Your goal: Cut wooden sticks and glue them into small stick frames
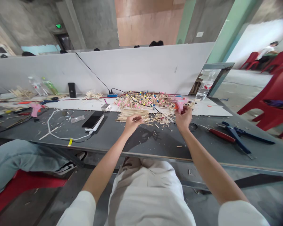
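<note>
My right hand (184, 119) is wrapped round the handle of a pink hot glue gun (180, 102) at the right end of a heap of small sticks with coloured tips (143, 99). Over the near side of a row of thin wooden sticks (124, 115) is my left hand (132, 122), its fingers curled together. Whatever they may pinch is too small to make out. Short loose stick pieces (163, 118) lie between the two hands.
A phone on a white power bank (93, 121) with a white cable lies left. Pliers (237, 136) and a red-handled tool (221, 135) lie right. A water bottle (205, 86) stands by the white partition (141, 69). A neighbour's leg (25, 157) shows at left.
</note>
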### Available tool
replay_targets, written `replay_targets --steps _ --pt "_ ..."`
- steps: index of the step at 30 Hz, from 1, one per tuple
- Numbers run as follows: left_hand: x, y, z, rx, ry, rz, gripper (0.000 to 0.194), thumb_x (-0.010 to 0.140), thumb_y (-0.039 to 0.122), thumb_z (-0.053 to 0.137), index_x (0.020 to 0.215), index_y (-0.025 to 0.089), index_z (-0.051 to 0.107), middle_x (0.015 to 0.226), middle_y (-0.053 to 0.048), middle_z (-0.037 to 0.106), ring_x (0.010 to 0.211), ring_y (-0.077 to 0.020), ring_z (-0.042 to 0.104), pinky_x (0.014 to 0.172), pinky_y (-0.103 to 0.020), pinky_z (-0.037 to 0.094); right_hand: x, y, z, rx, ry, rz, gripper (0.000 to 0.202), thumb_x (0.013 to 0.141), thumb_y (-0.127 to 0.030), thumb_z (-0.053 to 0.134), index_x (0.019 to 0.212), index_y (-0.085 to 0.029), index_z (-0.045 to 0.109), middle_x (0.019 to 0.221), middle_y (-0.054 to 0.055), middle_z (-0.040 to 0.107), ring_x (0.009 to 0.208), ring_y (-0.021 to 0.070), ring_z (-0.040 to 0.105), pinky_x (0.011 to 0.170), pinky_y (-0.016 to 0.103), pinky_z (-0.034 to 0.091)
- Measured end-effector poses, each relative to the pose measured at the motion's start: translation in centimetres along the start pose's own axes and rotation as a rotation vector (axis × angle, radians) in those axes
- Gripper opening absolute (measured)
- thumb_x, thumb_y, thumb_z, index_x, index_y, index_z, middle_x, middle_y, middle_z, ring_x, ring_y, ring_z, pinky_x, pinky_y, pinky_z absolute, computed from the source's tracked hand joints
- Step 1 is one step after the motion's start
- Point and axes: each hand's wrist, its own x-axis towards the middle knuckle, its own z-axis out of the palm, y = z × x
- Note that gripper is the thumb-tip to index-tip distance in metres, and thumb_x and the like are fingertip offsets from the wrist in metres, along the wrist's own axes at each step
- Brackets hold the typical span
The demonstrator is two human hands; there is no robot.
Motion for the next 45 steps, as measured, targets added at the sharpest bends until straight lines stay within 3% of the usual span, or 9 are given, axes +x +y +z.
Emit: replay_targets --steps 6,10,16,23,27,32,36,41,45 --pt "-0.1 0.0 0.3 -0.023 -0.094 -0.001 0.029 0.069 0.037 0.076 0.081 0.013 0.066 0.069 -0.001 0.062 0.053 -0.0087 0.050 0.045 -0.020 0.039 -1.6 -2.2 0.4 0.297 -0.245 0.163 0.026 0.072 -0.033 0.069 0.090 -0.021 0.055 0.067 -0.003 0.055 0.056 0.0127 0.050 0.051 0.025 0.038" --pt "-0.3 0.0 0.6 -0.001 -0.192 -0.005 0.030 0.070 0.037 0.077 0.083 0.012 0.067 0.074 -0.003 0.064 0.058 -0.0099 0.053 0.047 -0.020 0.041 -2.6 -3.4 1.1 0.448 -0.368 0.233 0.020 0.075 -0.036 0.066 0.083 -0.022 0.054 0.067 -0.003 0.057 0.052 0.0104 0.051 0.046 0.023 0.039" --pt "-0.5 0.1 0.7 0.008 -0.290 -0.017 0.027 0.073 0.036 0.074 0.084 0.012 0.067 0.079 -0.005 0.067 0.062 -0.0110 0.056 0.052 -0.021 0.043 -3.1 -4.6 1.1 0.650 -0.560 0.324 0.023 0.070 -0.033 0.067 0.088 -0.021 0.061 0.083 0.003 0.068 0.069 0.0156 0.064 0.060 0.027 0.052" --pt "-0.5 0.2 1.1 0.082 -0.363 0.062 0.024 0.073 0.032 0.076 0.084 0.012 0.070 0.114 -0.012 0.066 0.098 -0.0199 0.063 0.071 -0.023 0.048 -4.5 -7.0 2.8 0.816 -0.672 0.345 0.037 0.060 -0.023 0.080 0.094 -0.022 0.064 0.091 0.003 0.073 0.087 0.0211 0.069 0.075 0.031 0.053" --pt "-0.5 0.0 1.4 0.070 -0.423 0.087 0.025 0.072 0.033 0.077 0.084 0.012 0.070 0.113 -0.012 0.064 0.097 -0.0194 0.063 0.078 -0.026 0.049 -5.9 -7.8 4.0 0.845 -0.779 0.335 0.041 0.059 -0.026 0.083 0.095 -0.021 0.065 0.095 0.006 0.074 0.094 0.0244 0.069 0.082 0.037 0.054" --pt "-0.6 -0.2 1.7 0.040 -0.480 0.085 0.028 0.074 0.037 0.077 0.084 0.012 0.070 0.108 -0.011 0.061 0.091 -0.0174 0.063 0.077 -0.027 0.052 -6.2 -7.4 4.1 0.799 -0.793 0.286 0.040 0.058 -0.027 0.084 0.094 -0.020 0.068 0.092 0.006 0.075 0.088 0.0233 0.069 0.081 0.037 0.053" --pt "-0.4 -0.3 2.1 0.045 -0.432 0.095 0.031 0.072 0.040 0.078 0.085 0.012 0.071 0.114 -0.011 0.059 0.091 -0.0169 0.063 0.077 -0.026 0.052 -6.1 -7.4 3.9 0.810 -0.824 0.342 0.044 0.052 -0.027 0.087 0.092 -0.020 0.068 0.089 0.004 0.075 0.083 0.0217 0.069 0.077 0.034 0.054" --pt "-0.3 -0.6 2.3 0.073 -0.402 0.086 0.033 0.071 0.041 0.078 0.084 0.011 0.072 0.089 -0.007 0.065 0.078 -0.0153 0.063 0.073 -0.026 0.050 -6.2 -7.5 3.9 0.765 -0.873 0.380 0.045 0.050 -0.032 0.090 0.087 -0.021 0.067 0.082 0.001 0.074 0.073 0.0169 0.067 0.069 0.029 0.053" --pt "-0.6 -0.4 2.3 0.085 -0.376 0.086 0.034 0.070 0.041 0.079 0.085 0.011 0.072 0.083 -0.008 0.066 0.077 -0.0166 0.063 0.072 -0.027 0.049 -5.5 -7.6 3.2 0.770 -0.874 0.380 0.044 0.058 -0.040 0.086 0.092 -0.021 0.067 0.083 0.001 0.073 0.074 0.0158 0.067 0.069 0.029 0.052"
